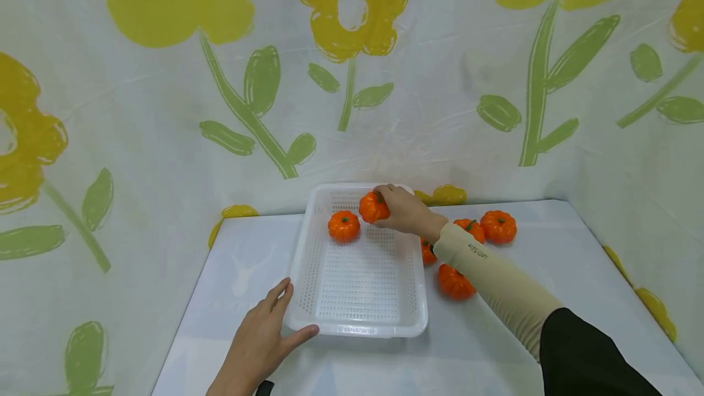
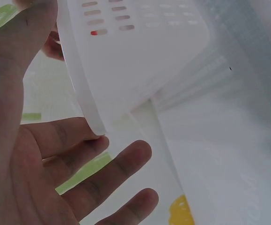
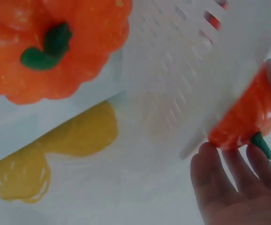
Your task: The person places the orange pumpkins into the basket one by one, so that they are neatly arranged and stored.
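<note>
Over the far part of a white perforated plastic basket, my right hand grips a small orange pumpkin with a green stem. In the right wrist view the fingertips and thumb hold that pumpkin by its sides, next to the basket's rim. Another small pumpkin sits inside the basket, to the left of the held one. My left hand is at the basket's near left corner. Its fingers are spread and fairly straight, with one fingertip against the rim in the left wrist view.
Several more pumpkins lie on the white table right of the basket: one at the back, one nearer the front, others partly hidden by my right forearm. A flower-printed cloth hangs behind the table.
</note>
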Tool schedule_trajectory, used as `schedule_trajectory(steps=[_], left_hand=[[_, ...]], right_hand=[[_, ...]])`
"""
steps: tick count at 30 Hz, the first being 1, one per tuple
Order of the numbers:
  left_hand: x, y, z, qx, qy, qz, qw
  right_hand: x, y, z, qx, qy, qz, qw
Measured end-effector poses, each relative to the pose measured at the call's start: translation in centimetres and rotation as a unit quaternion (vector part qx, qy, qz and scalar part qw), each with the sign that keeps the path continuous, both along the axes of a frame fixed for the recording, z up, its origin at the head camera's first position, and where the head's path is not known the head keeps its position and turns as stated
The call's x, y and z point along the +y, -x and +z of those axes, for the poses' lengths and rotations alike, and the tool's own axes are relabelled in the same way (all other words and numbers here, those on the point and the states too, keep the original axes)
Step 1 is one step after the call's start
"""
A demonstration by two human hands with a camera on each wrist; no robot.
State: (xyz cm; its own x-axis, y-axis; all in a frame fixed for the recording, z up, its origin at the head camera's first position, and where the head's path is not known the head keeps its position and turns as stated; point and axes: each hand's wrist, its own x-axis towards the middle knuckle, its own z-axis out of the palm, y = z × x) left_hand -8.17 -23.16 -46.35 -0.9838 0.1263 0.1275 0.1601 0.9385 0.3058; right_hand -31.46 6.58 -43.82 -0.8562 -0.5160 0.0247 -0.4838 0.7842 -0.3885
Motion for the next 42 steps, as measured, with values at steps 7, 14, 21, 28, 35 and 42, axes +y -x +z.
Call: schedule_trajectory(steps=[7,14,21,28,35,42], left_hand=[[0.1,0.1,-0.1,0.001,-0.009,-0.001,1.0000],[0.3,0.2,-0.2,-0.007,-0.011,0.005,0.9999],[0.4,0.1,0.0,-0.026,-0.012,0.011,0.9995],[0.5,0.2,0.2,-0.036,-0.013,0.018,0.9991],[0.5,0.3,0.1,-0.035,-0.009,0.018,0.9992],[0.3,0.2,-0.2,-0.017,-0.010,0.012,0.9997]], right_hand=[[-0.8,0.0,-1.7,0.041,-0.072,0.026,0.9962],[-1.0,0.1,-2.9,0.033,-0.109,0.008,0.9934],[-1.0,0.1,-3.9,0.038,-0.127,-0.003,0.9911],[-1.1,0.2,-4.4,0.057,-0.129,0.001,0.9900],[-1.1,0.0,-4.6,0.055,-0.118,0.002,0.9915],[-0.9,0.2,-5.1,0.079,-0.051,0.009,0.9955]])
